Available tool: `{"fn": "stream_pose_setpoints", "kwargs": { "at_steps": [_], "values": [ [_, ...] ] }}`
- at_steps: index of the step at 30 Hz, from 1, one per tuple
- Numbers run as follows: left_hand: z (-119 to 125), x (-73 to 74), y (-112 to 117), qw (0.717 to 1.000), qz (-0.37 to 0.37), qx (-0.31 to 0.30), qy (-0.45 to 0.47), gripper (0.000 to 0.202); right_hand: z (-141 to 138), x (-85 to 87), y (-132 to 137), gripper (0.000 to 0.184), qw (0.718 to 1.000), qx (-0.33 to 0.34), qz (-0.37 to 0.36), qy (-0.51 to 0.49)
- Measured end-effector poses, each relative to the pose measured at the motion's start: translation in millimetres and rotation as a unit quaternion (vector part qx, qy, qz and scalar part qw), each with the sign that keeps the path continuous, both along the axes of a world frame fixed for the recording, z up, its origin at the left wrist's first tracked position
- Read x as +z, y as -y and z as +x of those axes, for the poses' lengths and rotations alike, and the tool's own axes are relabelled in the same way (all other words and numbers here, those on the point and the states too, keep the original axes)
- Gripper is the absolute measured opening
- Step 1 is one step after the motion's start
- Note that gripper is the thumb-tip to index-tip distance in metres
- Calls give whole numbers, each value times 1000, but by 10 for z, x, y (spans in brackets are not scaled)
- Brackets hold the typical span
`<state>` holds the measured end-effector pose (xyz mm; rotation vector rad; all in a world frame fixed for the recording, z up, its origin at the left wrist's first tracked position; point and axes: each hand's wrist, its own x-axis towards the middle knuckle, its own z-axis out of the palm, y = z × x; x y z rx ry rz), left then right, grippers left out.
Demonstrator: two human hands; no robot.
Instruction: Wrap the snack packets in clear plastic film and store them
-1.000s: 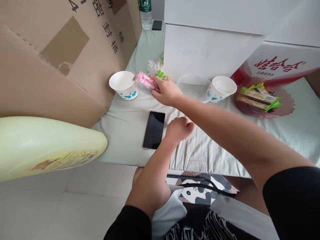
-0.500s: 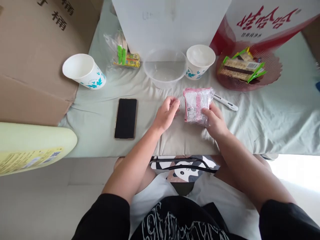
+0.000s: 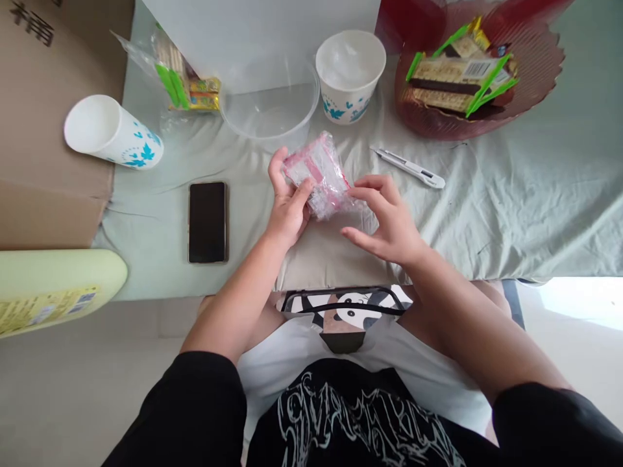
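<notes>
A: where's the pink-and-white packet [image 3: 316,172] rn?

B: in the left hand [image 3: 287,211], nearside of the clear bowl [image 3: 292,133], looks lifted off the cloth [image 3: 491,194] imo. thumb's pressed on the top face, index along the left edge, other fingers mostly hidden behind, so it's def clamped.

A: k, and the right hand [image 3: 384,224]?

B: thumb + fingers spread apart, fingertips right by the packet's right edge. can't tell if they're touching tbh.

A: how's it gonna handle?

B: prob light n soft-ish, bit slippery bc of the shiny film. doesn't look v fragile, but the wrap would crumple. best hold = pinch across the body near an edge, not the loose film.

A: arm pose?

B: forearms angle in from both sides, left thumb on top, right hand back-up w/ fingers arched leftward, thumb lower.
</notes>
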<state>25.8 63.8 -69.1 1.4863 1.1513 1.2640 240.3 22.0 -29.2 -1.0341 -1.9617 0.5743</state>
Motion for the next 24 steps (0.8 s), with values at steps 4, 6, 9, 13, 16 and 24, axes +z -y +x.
{"fn": "stream_pose_setpoints", "kwargs": {
  "at_steps": [4,6,9,13,16,24],
  "values": [
    [-47,-33,36,996,37,-53,-58,56,-55,-31,-3,7,999,-10,30,18],
    [-36,40,70,992,46,-80,-89,51,-78,-31,-3,5,999,-3,38,19],
    [-13,133,120,987,53,-108,-106,49,-121,-42,1,5,999,-10,47,18],
    [-22,159,180,985,48,-155,-58,59,-199,-102,1,1,996,-74,34,24],
    [-25,175,223,975,65,-179,-115,67,-241,-125,-11,6,993,-112,8,23],
    [-37,42,201,988,80,-70,-116,45,201,-61,-207,19,976,-199,54,69]
  ]
}}
